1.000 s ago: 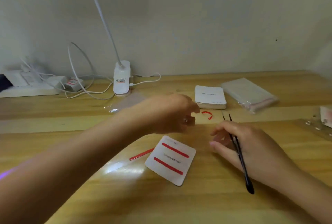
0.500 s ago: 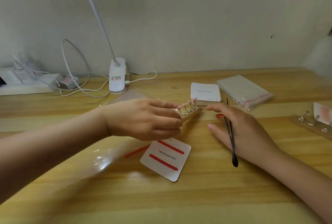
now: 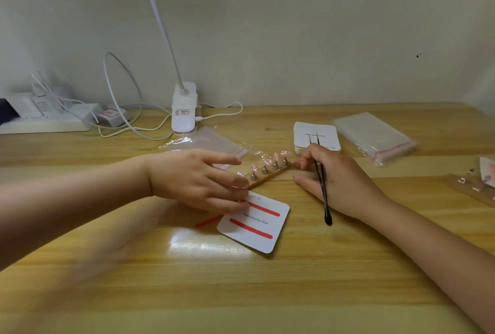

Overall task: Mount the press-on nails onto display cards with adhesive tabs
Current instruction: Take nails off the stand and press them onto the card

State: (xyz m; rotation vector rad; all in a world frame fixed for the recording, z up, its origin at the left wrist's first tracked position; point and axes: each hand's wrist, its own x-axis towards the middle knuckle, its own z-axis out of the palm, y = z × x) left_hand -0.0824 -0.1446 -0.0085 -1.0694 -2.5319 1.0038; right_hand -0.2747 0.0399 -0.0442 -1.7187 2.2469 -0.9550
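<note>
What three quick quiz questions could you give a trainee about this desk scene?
1. True or false: the black tweezers are in the right hand.
2. How many red adhesive strips show on the white square display card? A) two B) four
3. Fill in: the pink press-on nails sit on metal pegs on a narrow ____ strip, near the left hand, its fingers straight.

Key: 1 true; 2 A; 3 wooden.

Counter (image 3: 348, 266) is glossy pale wood, grain showing. Card (image 3: 254, 229) is matt white paper, bags (image 3: 375, 134) shiny clear plastic, nail strip (image 3: 267, 174) wooden with maybe metal studs, kinda blurry.
</note>
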